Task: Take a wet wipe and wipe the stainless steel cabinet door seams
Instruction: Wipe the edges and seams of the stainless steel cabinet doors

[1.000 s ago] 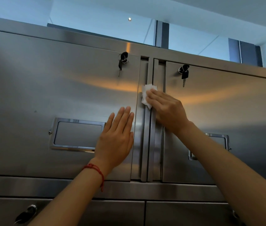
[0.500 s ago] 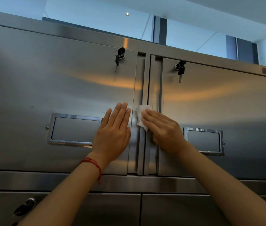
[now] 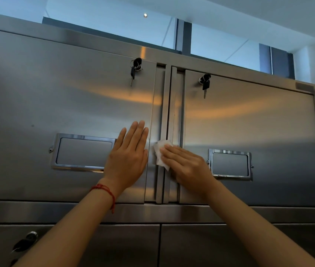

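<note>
Two stainless steel cabinet doors meet at a vertical seam (image 3: pixel 167 105) with raised strips in the middle of the view. My right hand (image 3: pixel 186 164) presses a white wet wipe (image 3: pixel 160 154) flat against that seam, about level with the door handles, fingers straight over the wipe. My left hand (image 3: pixel 128 158) lies flat with straight fingers on the left door (image 3: pixel 56 105), just left of the seam. The right door (image 3: pixel 258 128) is shut.
Each door has a recessed handle, the left handle (image 3: pixel 83 151) and the right handle (image 3: pixel 230 163), and a key in its lock, the left key (image 3: pixel 135 69) and the right key (image 3: pixel 204 82). Lower cabinet doors (image 3: pixel 191 245) sit below a horizontal rail. Glass panels run above the cabinet.
My right hand has slid the wipe down the seam from near the keys to handle height. My left hand has stayed flat on the left door.
</note>
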